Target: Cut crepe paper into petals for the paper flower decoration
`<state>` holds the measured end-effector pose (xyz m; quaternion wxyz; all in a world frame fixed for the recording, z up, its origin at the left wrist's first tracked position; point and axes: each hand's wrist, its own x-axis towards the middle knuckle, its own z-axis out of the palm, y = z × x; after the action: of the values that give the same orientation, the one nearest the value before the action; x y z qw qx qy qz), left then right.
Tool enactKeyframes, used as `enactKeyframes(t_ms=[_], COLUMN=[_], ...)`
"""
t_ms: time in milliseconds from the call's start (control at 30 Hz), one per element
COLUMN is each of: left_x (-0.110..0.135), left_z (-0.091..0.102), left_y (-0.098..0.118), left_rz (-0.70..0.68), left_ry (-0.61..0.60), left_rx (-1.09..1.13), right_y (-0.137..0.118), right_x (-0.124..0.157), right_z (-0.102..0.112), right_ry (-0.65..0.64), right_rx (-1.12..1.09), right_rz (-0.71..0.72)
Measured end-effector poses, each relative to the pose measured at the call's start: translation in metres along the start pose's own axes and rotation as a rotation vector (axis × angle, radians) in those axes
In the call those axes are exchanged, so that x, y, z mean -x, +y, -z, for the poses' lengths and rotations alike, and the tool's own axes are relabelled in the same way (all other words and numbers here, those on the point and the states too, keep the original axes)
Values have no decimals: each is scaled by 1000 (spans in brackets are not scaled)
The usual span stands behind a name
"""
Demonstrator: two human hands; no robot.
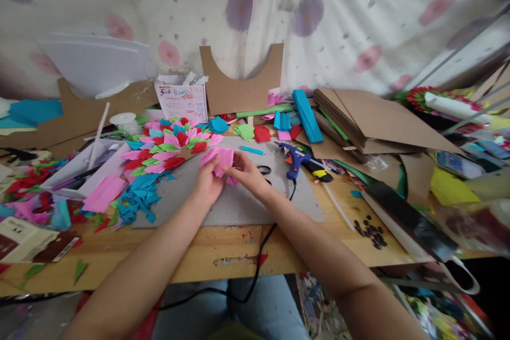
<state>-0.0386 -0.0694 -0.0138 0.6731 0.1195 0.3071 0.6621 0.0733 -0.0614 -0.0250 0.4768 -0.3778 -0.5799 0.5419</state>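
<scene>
My left hand (210, 180) is closed on a piece of pink crepe paper (220, 158), held just above the grey cutting mat (179, 212). The fingers of my right hand (247, 174) are pinched at the paper's right edge, thumb toward my left hand. Black scissor handles (263, 170) show just beyond my right wrist, partly hidden by it. A small blue paper strip (252, 150) lies behind my hands. To the right rests a blue glue gun (294, 160), and to the left spreads a cluster of pleated paper petals (171, 141) in pink, red, green and blue.
Blue paper scraps (141, 196) and a white box (85, 170) lie left. Behind stand a cut cardboard piece (239, 90) and a lettered box (183, 101). Cardboard sheets (382, 117), a yellow-black cutter (321, 172) and dark buttons (371, 232) lie right. A black cord (258, 260) hangs over the edge.
</scene>
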Motion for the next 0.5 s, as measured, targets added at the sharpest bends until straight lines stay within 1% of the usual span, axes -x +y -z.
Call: enactKeyframes(t_ms=[67, 133, 200, 267, 333, 400, 500], left_x=[1, 1, -1, -3, -3, -4, -3], left_z=[-1, -1, 0, 2, 3, 4, 5], left_y=[-4, -6, -6, -5, -2, 1, 3], left_rz=[47, 95, 132, 111, 47, -14, -41], left_ry=[-22, -24, -21, -23, -22, -4, -2], left_rx=[-2, -12, -36, -95, -207, -339, -497], right_y=[6, 11, 13, 13, 10, 7, 5], right_x=[-2, -3, -4, -5, -6, -6, -4], right_z=[-5, -3, 2, 7, 12, 16, 22], right_ry=[-10, 5, 52, 130, 187, 210, 218], right_rx=[-93, -135, -158, -146, -61, 74, 247], right_rz=[-15, -34, -35, -13, -4, -17, -33])
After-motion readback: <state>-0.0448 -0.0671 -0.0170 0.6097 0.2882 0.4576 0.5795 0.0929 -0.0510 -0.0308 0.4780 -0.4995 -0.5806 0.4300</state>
